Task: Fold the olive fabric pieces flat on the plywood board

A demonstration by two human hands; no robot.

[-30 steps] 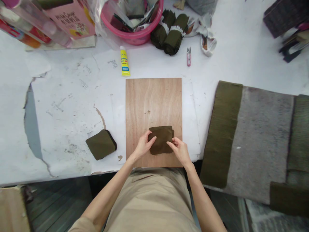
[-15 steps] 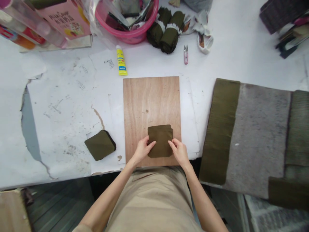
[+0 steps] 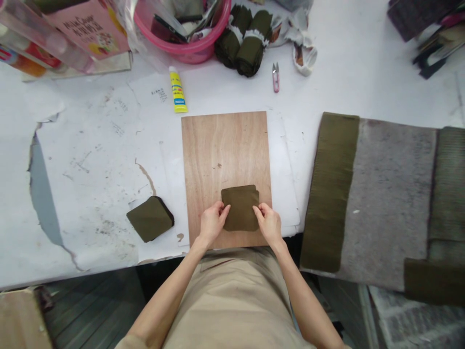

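We pinch the squarish green cloth (image 3: pixel 240 211) between left hand (image 3: pixel 213 222) and right hand (image 3: pixel 268 222), near the counter's (image 3: pixel 101 194) front edge

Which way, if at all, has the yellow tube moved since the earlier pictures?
No, the yellow tube keeps its place just right of the handwriting on the white table; both slide leftward together as the camera's view shifts.

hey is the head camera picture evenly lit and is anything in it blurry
In the head view, light is bright and fairly even on the table, with no strong glare; the floor is much darker; left hand, right hand and cloth look reasonably sharp; the dark box at upper right looks soft.
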